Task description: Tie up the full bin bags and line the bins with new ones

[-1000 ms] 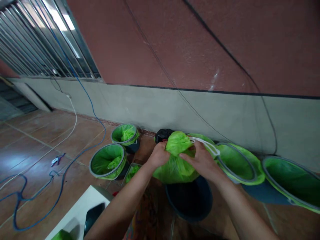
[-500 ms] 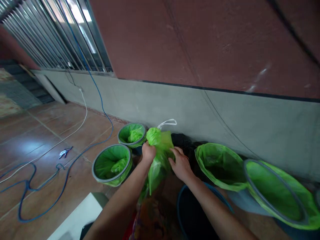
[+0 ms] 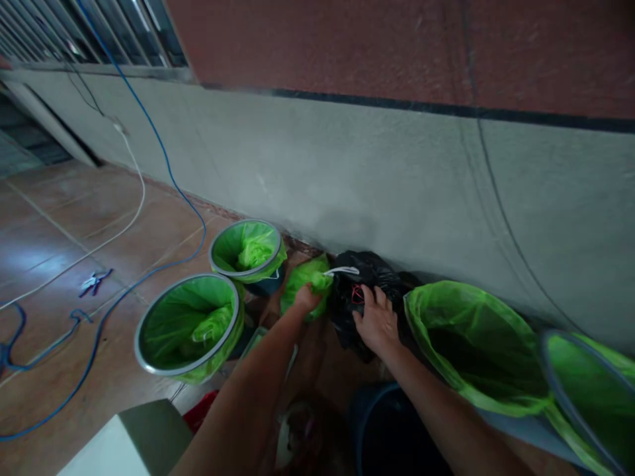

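Observation:
My left hand [image 3: 306, 299] is closed on a bright green plastic bag [image 3: 300, 274], low beside the wall. A white drawstring [image 3: 343, 270] sticks out of the bag's top to the right. My right hand [image 3: 380, 320] has its fingers spread over a black plastic bag [image 3: 367, 264]; I cannot tell whether it touches. A red tie or string [image 3: 357, 294] shows on the black bag by my right fingertips. To the left are two bins with green liners, a farther bin [image 3: 278, 246] and a nearer bin [image 3: 140, 340], each with a grey rim and bunched green plastic inside.
On the right are a wide green-lined bin [image 3: 476, 396] and another green-lined bin [image 3: 592, 377]. A dark bucket [image 3: 360, 423] stands below my right arm. A white box [image 3: 106, 443], a blue hose [image 3: 163, 264] and keys [image 3: 94, 283] are on the left. The grey wall [image 3: 307, 165] runs behind.
The green bag has gone from between both hands down to the floor by the wall, with my left hand on it. My right hand has left it for the black bag. The view has shifted.

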The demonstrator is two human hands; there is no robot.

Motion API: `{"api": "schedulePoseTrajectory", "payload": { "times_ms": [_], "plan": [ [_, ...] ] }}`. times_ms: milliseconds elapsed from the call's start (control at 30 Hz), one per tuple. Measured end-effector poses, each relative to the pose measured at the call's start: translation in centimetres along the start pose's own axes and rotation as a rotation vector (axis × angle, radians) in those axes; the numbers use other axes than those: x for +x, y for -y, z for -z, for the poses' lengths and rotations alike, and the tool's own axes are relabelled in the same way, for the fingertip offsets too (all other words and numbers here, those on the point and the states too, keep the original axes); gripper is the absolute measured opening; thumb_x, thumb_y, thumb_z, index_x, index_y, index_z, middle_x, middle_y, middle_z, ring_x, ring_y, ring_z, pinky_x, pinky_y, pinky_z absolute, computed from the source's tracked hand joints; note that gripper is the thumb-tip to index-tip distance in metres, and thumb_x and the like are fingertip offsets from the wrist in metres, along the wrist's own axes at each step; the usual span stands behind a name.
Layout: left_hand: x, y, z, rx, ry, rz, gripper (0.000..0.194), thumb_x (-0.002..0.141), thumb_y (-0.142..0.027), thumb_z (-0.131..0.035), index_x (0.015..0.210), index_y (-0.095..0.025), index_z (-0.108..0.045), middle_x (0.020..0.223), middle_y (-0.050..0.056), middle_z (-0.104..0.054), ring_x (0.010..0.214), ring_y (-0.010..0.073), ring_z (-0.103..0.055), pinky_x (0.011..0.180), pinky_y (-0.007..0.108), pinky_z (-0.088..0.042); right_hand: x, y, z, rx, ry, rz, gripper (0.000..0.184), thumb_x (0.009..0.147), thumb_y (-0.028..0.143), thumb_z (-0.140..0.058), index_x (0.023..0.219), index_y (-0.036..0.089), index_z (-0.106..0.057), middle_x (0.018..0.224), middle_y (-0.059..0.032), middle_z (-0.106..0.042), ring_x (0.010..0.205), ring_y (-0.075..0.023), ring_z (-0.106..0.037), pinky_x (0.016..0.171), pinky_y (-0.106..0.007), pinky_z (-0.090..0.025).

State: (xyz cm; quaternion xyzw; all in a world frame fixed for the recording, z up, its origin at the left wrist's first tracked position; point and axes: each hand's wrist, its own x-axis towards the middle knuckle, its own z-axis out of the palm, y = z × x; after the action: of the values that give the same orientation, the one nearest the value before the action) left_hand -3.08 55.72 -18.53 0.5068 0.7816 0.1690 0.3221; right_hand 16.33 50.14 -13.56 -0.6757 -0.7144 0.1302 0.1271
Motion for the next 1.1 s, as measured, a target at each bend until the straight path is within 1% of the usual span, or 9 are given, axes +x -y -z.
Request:
{"api": "schedulePoseTrajectory", "payload": {
  "times_ms": [133, 233, 433, 533, 667, 800, 900, 967, 1100],
  "plan": [
    [1.1, 2.2, -1.7, 0.021, 0.078, -0.062, 0.060, 0.080, -0.020, -0.067, 0.137, -0.010, -0.051, 0.134, 0.022, -0.058, 0.124, 0.0295, -0.058, 0.102, 0.037, -0.045, 3.4, -1.4, -2.4, -0.035, 0.091, -0.170, 0.084, 0.080, 0.041, -0.067, 0.152, 0.024, -0.027, 0.155, -0.0233, -0.026, 0.137, -0.0466, -0.033, 0.097, -0.069, -0.039],
    [1.4, 3.4, -2.5, 0.035, 0.077, -0.114, 0.065, 0.081, -0.017, -0.063, 0.143, -0.008, -0.043, 0.148, 0.023, -0.045, 0.133, 0.0291, -0.050, 0.110, 0.033, -0.039, 5.0, -2.1, -5.6, 0.030, 0.160, -0.247, 0.092, 0.077, 0.045, -0.069, 0.153, 0.021, -0.024, 0.150, -0.0264, -0.030, 0.133, -0.0462, -0.038, 0.097, -0.065, -0.041],
    [2.4, 4.5, -3.9, 0.144, 0.220, -0.096, 0.058, 0.077, -0.007, -0.055, 0.135, -0.006, -0.047, 0.140, 0.022, -0.051, 0.127, 0.0266, -0.054, 0.106, 0.030, -0.043, 6.6, 0.2, -11.6, 0.036, 0.384, 0.114, 0.079, 0.083, 0.031, -0.062, 0.153, 0.020, -0.028, 0.154, -0.0189, -0.029, 0.139, -0.0346, -0.037, 0.110, -0.046, -0.036],
    [2.9, 4.6, -3.5, 0.153, 0.243, -0.077, 0.054, 0.078, -0.011, -0.057, 0.132, -0.005, -0.050, 0.135, 0.022, -0.055, 0.121, 0.0277, -0.058, 0.102, 0.033, -0.046, 7.7, 0.6, -12.5, -0.024, 0.487, 0.092, 0.078, 0.083, 0.027, -0.063, 0.152, 0.016, -0.029, 0.155, -0.0212, -0.028, 0.139, -0.0342, -0.039, 0.110, -0.043, -0.036],
    [2.1, 4.6, -1.6, 0.035, 0.143, -0.047, 0.060, 0.079, -0.015, -0.060, 0.138, -0.009, -0.047, 0.141, 0.020, -0.052, 0.125, 0.0268, -0.056, 0.104, 0.033, -0.044, 8.2, -0.5, -11.0, 0.004, 0.444, 0.140, 0.076, 0.082, 0.027, -0.062, 0.151, 0.018, -0.032, 0.150, -0.0194, -0.036, 0.132, -0.0321, -0.047, 0.110, -0.042, -0.037],
    [-1.9, 5.5, 0.4, -0.212, -0.069, 0.072, 0.055, 0.085, -0.020, -0.059, 0.138, -0.007, -0.050, 0.126, 0.017, -0.065, 0.117, 0.0247, -0.061, 0.101, 0.033, -0.046, 5.1, -0.2, -7.7, 0.035, 0.240, 0.178, 0.073, 0.083, 0.024, -0.059, 0.150, 0.016, -0.033, 0.146, -0.0202, -0.039, 0.129, -0.0323, -0.050, 0.105, -0.044, -0.042],
    [-6.5, 7.5, 0.6, -0.347, -0.278, 0.202, 0.043, 0.087, -0.019, -0.054, 0.130, -0.010, -0.058, 0.114, 0.013, -0.071, 0.106, 0.0218, -0.066, 0.097, 0.032, -0.049, 0.6, 2.2, -6.2, 0.078, 0.122, 0.200, 0.060, 0.087, 0.024, -0.052, 0.145, 0.013, -0.039, 0.144, -0.0206, -0.043, 0.129, -0.0317, -0.048, 0.104, -0.044, -0.042],
    [-9.8, 9.3, 0.1, -0.353, -0.359, 0.334, 0.038, 0.086, -0.014, -0.052, 0.122, -0.011, -0.062, 0.117, 0.014, -0.070, 0.108, 0.0223, -0.066, 0.098, 0.032, -0.049, -2.6, 4.5, -6.4, 0.134, 0.258, 0.293, 0.043, 0.090, 0.023, -0.047, 0.132, 0.013, -0.052, 0.132, -0.0175, -0.055, 0.123, -0.0276, -0.053, 0.104, -0.039, -0.042],
    [-16.0, 13.5, -2.0, -0.300, -0.407, 0.606, 0.041, 0.082, -0.006, -0.048, 0.121, -0.009, -0.062, 0.119, 0.017, -0.069, 0.114, 0.0242, -0.065, 0.099, 0.032, -0.049, -7.8, 9.2, -9.6, 0.128, 0.827, 0.520, 0.035, 0.087, 0.010, -0.044, 0.113, 0.015, -0.066, 0.114, -0.0126, -0.066, 0.106, -0.0208, -0.063, 0.095, -0.029, -0.045]
  ]
}}
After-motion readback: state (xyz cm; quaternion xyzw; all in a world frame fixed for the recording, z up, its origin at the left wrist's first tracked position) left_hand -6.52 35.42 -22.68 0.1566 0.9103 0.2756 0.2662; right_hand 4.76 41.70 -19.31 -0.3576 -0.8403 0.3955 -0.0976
